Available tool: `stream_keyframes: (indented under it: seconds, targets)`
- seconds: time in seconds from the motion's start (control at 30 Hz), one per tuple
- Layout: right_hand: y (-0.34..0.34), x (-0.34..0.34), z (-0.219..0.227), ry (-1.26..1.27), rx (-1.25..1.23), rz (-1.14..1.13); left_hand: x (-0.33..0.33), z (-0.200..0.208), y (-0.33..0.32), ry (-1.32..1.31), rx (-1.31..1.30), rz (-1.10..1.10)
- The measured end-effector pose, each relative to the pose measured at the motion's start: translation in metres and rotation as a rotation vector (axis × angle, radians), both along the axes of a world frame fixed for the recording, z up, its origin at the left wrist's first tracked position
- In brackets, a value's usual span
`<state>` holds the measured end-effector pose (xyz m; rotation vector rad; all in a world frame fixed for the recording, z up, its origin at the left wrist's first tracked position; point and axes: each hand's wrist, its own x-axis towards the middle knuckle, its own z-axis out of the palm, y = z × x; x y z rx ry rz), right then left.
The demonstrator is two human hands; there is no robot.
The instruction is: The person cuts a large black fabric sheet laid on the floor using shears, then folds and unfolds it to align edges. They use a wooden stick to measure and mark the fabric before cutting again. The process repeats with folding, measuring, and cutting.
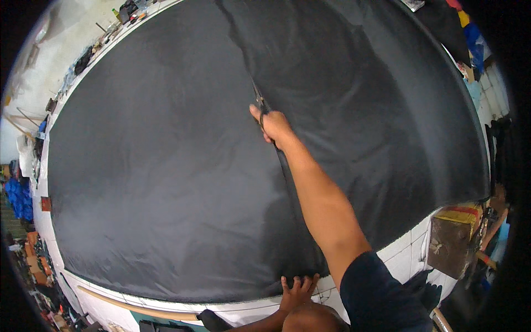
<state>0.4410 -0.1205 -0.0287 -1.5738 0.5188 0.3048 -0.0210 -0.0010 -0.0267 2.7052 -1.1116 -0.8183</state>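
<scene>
Black sheet (160, 138), smooth and faintly glossy with shallow wrinkles, is the largest item; spread over a white tiled table (401, 255), covering most of it, tiles showing at the near rim. A wavy dark line runs along the sheet from far side to near edge; cannot tell how much of it is cut and how much is fold. Right arm (326, 205), dark-sleeved, reaches across the sheet, right of this line. Brown box (451, 246) stands beyond the sheet's near right corner. Pale wooden pole (135, 308) lies along the near left side. Hands well apart. Right hand (275, 127), far out over the sheet, closed around the scissors' handles; left hand (298, 290) at the near edge, fingers spread on the material where the line ends. Scissors (258, 97) lie on the line, blades pointing away; blade opening unclear. Small reddish-brown block (46, 204) sits by the left edge.
</scene>
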Motion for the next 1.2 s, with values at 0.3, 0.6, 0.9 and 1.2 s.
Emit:
stream_keyframes:
  seconds: [0.3,0.6,0.9,1.2]
  targets:
    - [0.001,0.059,-0.02,0.001,0.065,-0.025,0.067,0.041,-0.006,0.439,0.063,-0.057]
    - [0.004,0.058,-0.009,0.031,0.107,-0.012,0.421,-0.01,0.0,-0.572,-0.292,0.676]
    - [-0.005,0.056,-0.004,0.113,0.042,-0.038,0.431,-0.017,-0.008,-0.398,-0.181,0.664]
    - [0.004,0.057,-0.013,-0.042,-0.285,-0.035,0.433,-0.02,-0.005,-0.292,-0.19,0.678]
